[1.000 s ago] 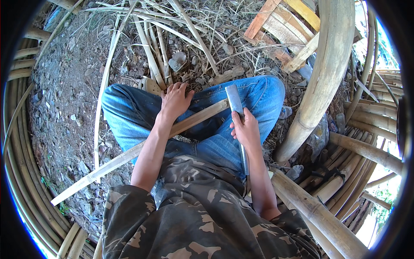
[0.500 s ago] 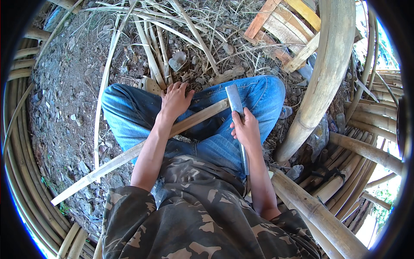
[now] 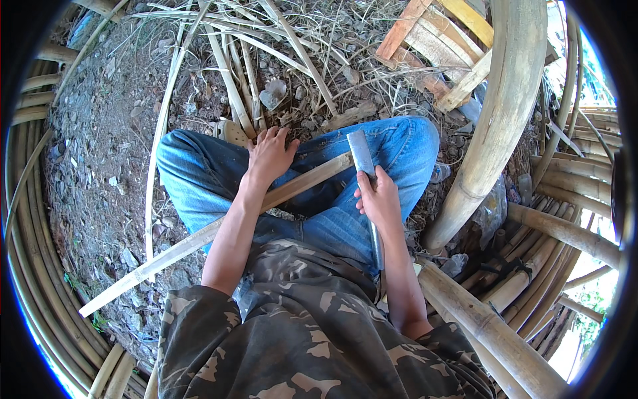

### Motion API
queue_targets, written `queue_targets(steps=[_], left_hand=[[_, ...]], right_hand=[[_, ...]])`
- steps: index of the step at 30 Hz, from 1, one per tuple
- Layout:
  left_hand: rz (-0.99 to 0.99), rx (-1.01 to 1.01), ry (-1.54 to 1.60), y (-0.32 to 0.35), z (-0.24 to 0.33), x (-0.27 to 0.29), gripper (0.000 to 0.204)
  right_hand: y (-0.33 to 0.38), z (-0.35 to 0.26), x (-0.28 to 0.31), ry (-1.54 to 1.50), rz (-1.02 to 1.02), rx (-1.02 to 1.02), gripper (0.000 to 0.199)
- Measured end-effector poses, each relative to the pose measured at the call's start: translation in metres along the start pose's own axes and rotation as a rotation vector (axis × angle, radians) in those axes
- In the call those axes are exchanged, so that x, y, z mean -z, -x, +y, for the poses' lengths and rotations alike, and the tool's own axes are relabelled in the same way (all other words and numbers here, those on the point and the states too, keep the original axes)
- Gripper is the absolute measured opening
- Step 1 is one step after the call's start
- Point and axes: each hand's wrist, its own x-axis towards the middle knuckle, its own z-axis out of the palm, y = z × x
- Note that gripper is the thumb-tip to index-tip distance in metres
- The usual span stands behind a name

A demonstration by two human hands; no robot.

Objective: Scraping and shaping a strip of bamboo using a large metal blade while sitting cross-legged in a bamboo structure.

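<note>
Left hand (image 3: 269,154) flat, fingers spread, pinning long pale split-bamboo strip (image 3: 199,241) across our denim lap; right hand (image 3: 380,199) clamped on grey flat-bladed knife (image 3: 362,154). Strip prob light, springy, splintery edges — grip mid-length near blade.

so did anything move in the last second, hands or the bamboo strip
Nothing visibly changed. The left hand still rests on the long bamboo strip lying across the lap, and the right hand still grips the flat grey blade at the strip's far end.
</note>
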Motion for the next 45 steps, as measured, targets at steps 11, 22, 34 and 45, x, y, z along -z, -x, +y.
queue_targets(steps=[11, 22, 34, 45], left_hand=[[-0.013, 0.011, -0.004, 0.001, 0.002, 0.003, 0.050], [-0.002, -0.001, -0.021, 0.001, 0.007, 0.010, 0.049], [-0.104, 0.081, 0.943, -0.012, 0.006, 0.027, 0.058], [-0.166, 0.158, 1.017, -0.010, 0.013, 0.034, 0.063]], right_hand=[[0.000, -0.001, 0.000, -0.001, 0.001, 0.003, 0.027], [-0.001, 0.000, 0.000, 0.004, 0.007, 0.011, 0.027], [0.001, -0.003, 0.001, 0.008, -0.007, -0.005, 0.025], [0.000, -0.001, 0.000, -0.003, 0.000, 0.001, 0.028]])
